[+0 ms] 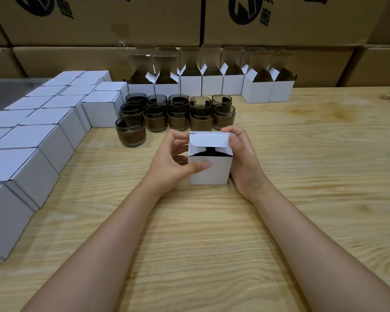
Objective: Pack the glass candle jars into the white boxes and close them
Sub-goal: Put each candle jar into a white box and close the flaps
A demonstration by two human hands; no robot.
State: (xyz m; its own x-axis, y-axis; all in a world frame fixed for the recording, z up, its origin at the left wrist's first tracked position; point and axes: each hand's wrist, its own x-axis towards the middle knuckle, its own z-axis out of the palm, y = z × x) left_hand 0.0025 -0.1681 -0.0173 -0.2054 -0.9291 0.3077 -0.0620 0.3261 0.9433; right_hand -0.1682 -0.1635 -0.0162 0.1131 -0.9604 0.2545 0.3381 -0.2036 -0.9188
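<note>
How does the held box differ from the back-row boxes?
The held box has its lid folded over, nearly shut, a dark jar showing in the gap; the back-row boxes stand with lids upright. The left hand and right hand grip the held box; nothing touches the back-row boxes. Both are white.

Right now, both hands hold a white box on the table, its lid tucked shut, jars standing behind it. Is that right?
No: the head view shows the lid of the white box only partly folded, a dark gap open. The rest holds.
</note>
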